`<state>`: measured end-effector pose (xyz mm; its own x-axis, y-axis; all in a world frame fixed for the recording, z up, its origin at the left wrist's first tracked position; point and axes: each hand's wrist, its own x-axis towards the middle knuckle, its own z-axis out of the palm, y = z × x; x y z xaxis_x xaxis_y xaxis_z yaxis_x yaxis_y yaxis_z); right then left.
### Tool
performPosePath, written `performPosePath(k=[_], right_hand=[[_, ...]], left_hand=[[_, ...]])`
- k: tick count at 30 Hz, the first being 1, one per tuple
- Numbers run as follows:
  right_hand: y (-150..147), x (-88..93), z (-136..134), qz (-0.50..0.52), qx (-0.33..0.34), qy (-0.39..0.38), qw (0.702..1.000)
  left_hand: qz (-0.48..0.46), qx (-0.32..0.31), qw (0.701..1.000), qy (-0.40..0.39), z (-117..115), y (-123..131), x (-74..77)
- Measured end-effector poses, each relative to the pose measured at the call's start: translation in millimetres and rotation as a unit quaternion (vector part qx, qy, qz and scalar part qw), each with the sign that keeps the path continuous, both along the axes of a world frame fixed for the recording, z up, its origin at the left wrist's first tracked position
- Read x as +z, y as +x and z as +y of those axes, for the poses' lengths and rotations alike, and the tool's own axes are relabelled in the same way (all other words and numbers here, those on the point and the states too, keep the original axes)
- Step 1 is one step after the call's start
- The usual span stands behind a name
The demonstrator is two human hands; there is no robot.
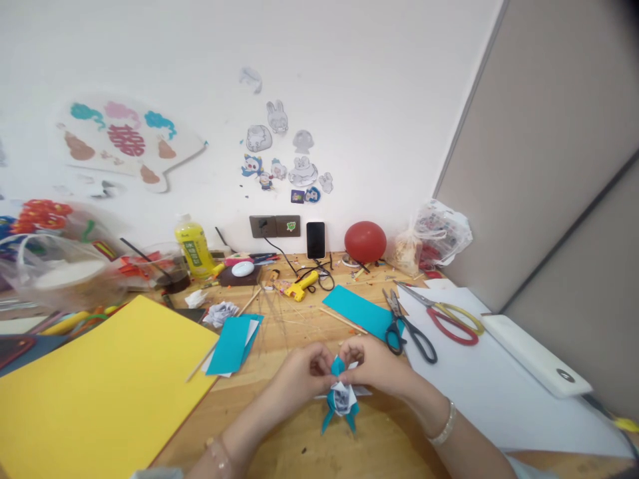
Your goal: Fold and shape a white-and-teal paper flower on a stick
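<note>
Paper flower [342, 400]; both hands [305, 374] [373, 363] on it

Pale sleeves [530, 468]; whitish right-wrist band [444, 424]; slim left-wrist bracelet [219, 455]

A white wall [379, 80] stands behind the wooden table [279, 446]. On this wall there are paper cut-outs [302, 171] and dark socket plates [257, 226]. At the right stands a grey panel [574, 133]. The light is soft.
</note>
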<state>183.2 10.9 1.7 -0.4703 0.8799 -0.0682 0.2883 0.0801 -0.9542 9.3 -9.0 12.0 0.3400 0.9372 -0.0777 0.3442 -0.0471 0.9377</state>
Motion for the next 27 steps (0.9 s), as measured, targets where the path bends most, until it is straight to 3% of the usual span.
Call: performPosePath(k=[18, 23, 27], right_hand=[[-3, 2.8, -3, -0.039, -0.016, 0.068, 0.997], [-6, 7.5, -7, -0.052, -0.033, 0.119, 0.991], [-5, 12.1, -8, -0.079, -0.035, 0.162, 0.983]], left_hand=[[-0.031, 0.009, 0.999, -0.033, -3, 3, 12.1], [-0.110, 0.020, 0.992, -0.058, 1, -1, 3.4], [-0.157, -0.012, 0.985, -0.074, 5, -3, -6.8]])
